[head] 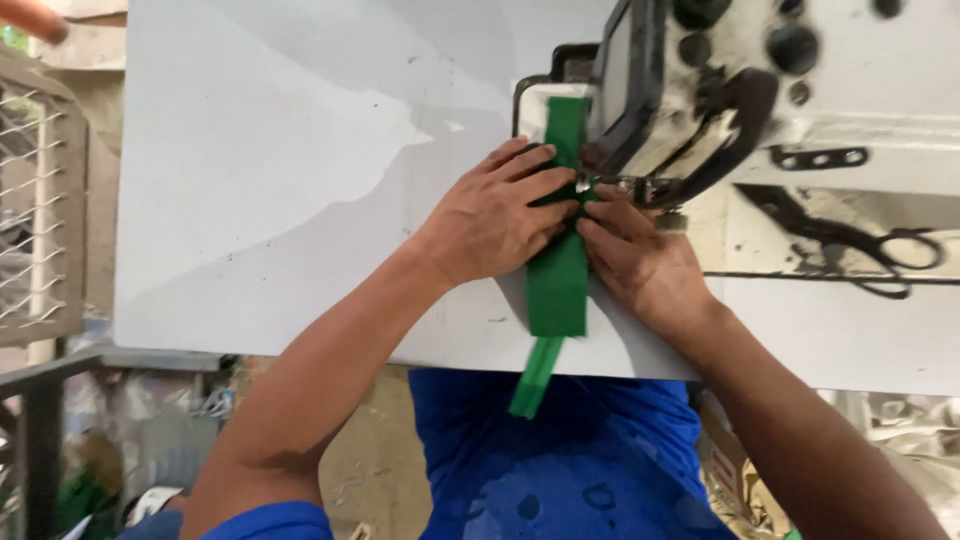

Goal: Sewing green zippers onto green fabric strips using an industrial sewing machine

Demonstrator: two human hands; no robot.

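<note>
The upper end of the green fabric strip (558, 280) disappears under the head of the sewing machine (720, 90), and the needle area is hidden behind the fingers, so the stitching point cannot be made out. The strip's long axis runs from the machine straight toward the person, its near end hanging over the edge of the white surface (280, 200). The left hand (497, 215) lies flat with fingers spread, pressing the strip just left of the machine; the right hand (640, 262) pinches the strip's right edge with curled fingertips.
</note>
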